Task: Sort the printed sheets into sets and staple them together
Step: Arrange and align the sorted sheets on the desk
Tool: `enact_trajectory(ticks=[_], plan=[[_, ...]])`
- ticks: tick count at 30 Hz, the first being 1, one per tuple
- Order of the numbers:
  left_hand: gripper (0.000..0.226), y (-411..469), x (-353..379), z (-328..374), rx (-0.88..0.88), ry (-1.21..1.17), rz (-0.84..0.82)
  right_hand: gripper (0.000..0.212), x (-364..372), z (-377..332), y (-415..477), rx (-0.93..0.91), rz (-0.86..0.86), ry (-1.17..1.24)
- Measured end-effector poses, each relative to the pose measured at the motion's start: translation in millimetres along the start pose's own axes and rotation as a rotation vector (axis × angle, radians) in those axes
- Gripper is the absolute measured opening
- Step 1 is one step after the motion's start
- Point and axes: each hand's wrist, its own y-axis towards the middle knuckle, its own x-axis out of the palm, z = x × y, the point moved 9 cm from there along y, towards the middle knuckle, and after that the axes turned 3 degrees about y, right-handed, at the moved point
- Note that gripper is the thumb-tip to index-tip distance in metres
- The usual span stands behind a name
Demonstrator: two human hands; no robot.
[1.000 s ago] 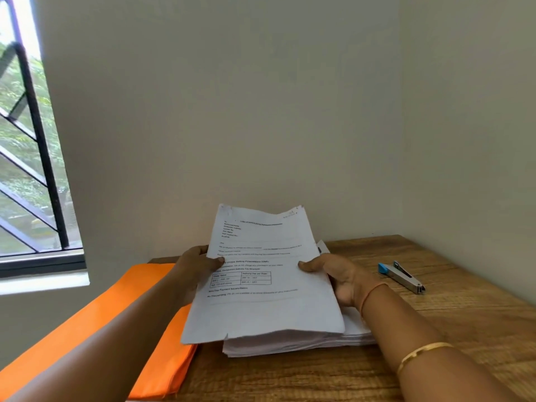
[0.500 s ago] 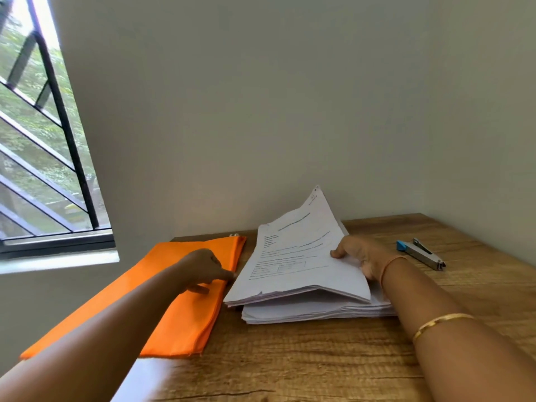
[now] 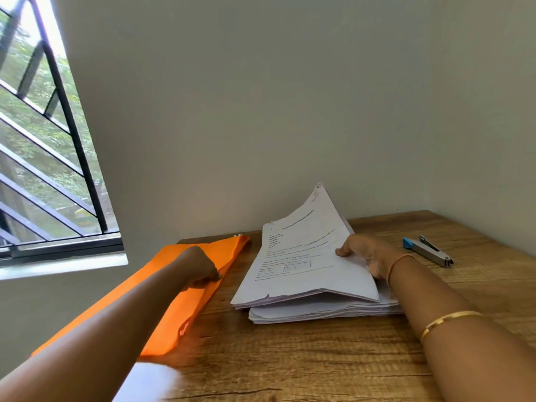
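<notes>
1. Printed sheets (image 3: 319, 310) lie stacked on the wooden table (image 3: 319, 361), long axis running away from the person toward the wall, headings at the far end.
2. The upper bundle (image 3: 301, 256) is tilted, right edge raised and far corner pointing up.
3. The right hand (image 3: 368, 250) grips that raised edge, thumb on top.
4. Left of the stack, the left hand (image 3: 200, 268) rests curled on an orange pouch (image 3: 185, 311); whether it pinches the pouch I cannot tell.
5. Right of the stack lies a stapler (image 3: 427, 250), blue end toward it.

Both arms reach forward, left hand (image 3: 200, 268) with fingers curled downward, right hand (image 3: 368, 253) pinching with thumb on top.
</notes>
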Motion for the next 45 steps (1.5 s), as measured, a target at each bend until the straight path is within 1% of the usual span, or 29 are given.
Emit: enact_trajectory(ticks=[3, 5, 8, 12, 15, 17, 20, 22, 25, 27, 29, 31, 33, 34, 37, 40, 42, 45], plan=[[0.019, -2, 1, -7, -0.034, -0.061, -0.013, 0.014, 1, -2, 2, -0.020, -0.014, 0.029], [0.021, -3, 1, -13, -0.052, -0.097, -0.022, 0.013, 3, 0, 3, -0.011, -0.034, 0.042], [0.024, -4, 0, -18, -0.056, -0.072, -0.028, 0.009, 6, 0, 4, -0.002, -0.051, 0.033], [0.029, -6, 4, -18, -0.050, -0.050, -0.081, 0.014, 7, -2, 2, -0.017, -0.050, 0.041], [0.038, -7, 14, -20, -0.040, -0.041, -0.157, 0.010, 6, -2, 0, -0.018, -0.029, 0.056], [0.039, -7, 21, -20, -0.014, -0.047, -0.189, 0.016, 4, -3, -1, -0.023, -0.007, 0.064], [0.038, -5, 24, -18, 0.039, -0.002, -0.176, 0.030, 1, -2, 1, -0.020, 0.015, 0.052], [0.035, -4, 27, -15, 0.088, 0.079, -0.174, 0.034, 0, -1, 3, -0.022, 0.028, 0.040], [0.034, -1, 26, -11, 0.121, 0.210, -0.123, 0.030, 0, -2, 3, -0.033, 0.032, 0.043], [0.036, 0, 26, -10, 0.119, 0.263, -0.103, 0.023, 0, -2, 3, -0.036, 0.031, 0.047], [0.040, 1, 27, -13, 0.085, 0.234, -0.117, 0.020, 0, -2, 3, -0.030, 0.025, 0.054], [0.041, 2, 26, -17, 0.040, 0.135, -0.138, 0.020, -1, 0, 3, -0.022, 0.023, 0.053], [0.037, 0, 24, -20, 0.010, 0.055, -0.150, 0.018, 0, 1, 2, -0.017, 0.016, 0.051], [0.035, -1, 25, -20, 0.016, 0.067, -0.156, 0.017, 1, 1, 1, -0.020, 0.012, 0.047], [0.029, -3, 25, -15, 0.052, 0.199, -0.163, 0.015, 2, -1, -3, -0.028, 0.005, 0.047], [0.021, -2, 21, -13, 0.027, 0.260, -0.153, 0.016, 3, -1, -5, -0.028, 0.004, 0.049], [0.022, -4, 18, -11, 0.003, 0.289, -0.148, 0.020, 3, -2, -5, -0.032, 0.000, 0.050], [0.021, -6, 17, -9, -0.007, 0.322, -0.186, 0.019, 3, -2, -6, -0.035, 0.002, 0.045]])
